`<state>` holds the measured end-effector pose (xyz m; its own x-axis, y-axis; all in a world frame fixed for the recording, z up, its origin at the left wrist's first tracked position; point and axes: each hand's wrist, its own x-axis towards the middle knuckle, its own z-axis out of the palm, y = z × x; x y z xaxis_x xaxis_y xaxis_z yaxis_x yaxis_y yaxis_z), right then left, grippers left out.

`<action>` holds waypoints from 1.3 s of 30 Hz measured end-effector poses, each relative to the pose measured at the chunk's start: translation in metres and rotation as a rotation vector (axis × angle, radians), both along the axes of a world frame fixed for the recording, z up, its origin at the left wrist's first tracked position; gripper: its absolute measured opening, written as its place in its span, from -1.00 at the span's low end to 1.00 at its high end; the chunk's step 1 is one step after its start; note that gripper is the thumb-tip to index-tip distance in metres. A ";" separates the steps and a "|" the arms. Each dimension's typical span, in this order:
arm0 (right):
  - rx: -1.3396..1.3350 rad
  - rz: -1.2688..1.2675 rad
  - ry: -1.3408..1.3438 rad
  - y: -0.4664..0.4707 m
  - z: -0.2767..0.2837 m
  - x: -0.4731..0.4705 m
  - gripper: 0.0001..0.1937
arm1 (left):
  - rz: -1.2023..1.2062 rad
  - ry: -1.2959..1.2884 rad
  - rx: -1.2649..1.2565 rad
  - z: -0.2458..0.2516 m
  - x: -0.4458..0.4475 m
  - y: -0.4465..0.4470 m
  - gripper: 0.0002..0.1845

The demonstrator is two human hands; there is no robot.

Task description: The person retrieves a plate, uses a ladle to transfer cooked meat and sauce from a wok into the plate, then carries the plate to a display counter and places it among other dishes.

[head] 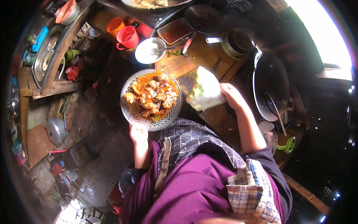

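My left hand (139, 134) grips the near rim of a patterned glass plate (129, 117), which carries saucy orange-red cooked food (153, 95). To the right of the plate, my right hand (230, 93) is closed on the edge of a clear plastic bag (207, 89) with something green and white in it; the bag is blurred. Beyond the plate stands a white bowl (148, 56) with a spoon in it. A checked towel (251, 190) hangs over my right side.
Red mug (127, 37) and orange mug (115, 25) stand at the upper left. A rectangular container of red sauce (175, 31), a black pan (202, 16) and a pot (237, 46) lie beyond. On the right is a large wok (271, 84) with a utensil in it.
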<state>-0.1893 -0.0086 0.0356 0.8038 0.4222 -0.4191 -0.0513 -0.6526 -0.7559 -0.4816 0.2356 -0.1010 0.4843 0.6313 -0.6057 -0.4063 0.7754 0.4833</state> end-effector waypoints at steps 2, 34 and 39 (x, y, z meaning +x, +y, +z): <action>0.092 -0.133 0.120 -0.040 0.019 -0.020 -0.64 | -0.092 -0.027 -0.006 -0.007 0.020 0.009 -0.56; -0.435 -1.188 -0.195 -0.392 -0.107 -0.136 -0.67 | -1.134 0.121 0.825 -0.118 0.192 -0.041 -0.63; -0.106 -1.474 -0.062 -0.384 -0.101 -0.138 -0.74 | -1.212 0.255 0.245 -0.089 0.213 -0.026 -0.66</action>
<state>-0.3275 -0.3924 -0.0651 0.4878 -0.8019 -0.3448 -0.6718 -0.0926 -0.7349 -0.2683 0.2096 -0.1898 0.7165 -0.0267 -0.6971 0.6269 0.4631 0.6265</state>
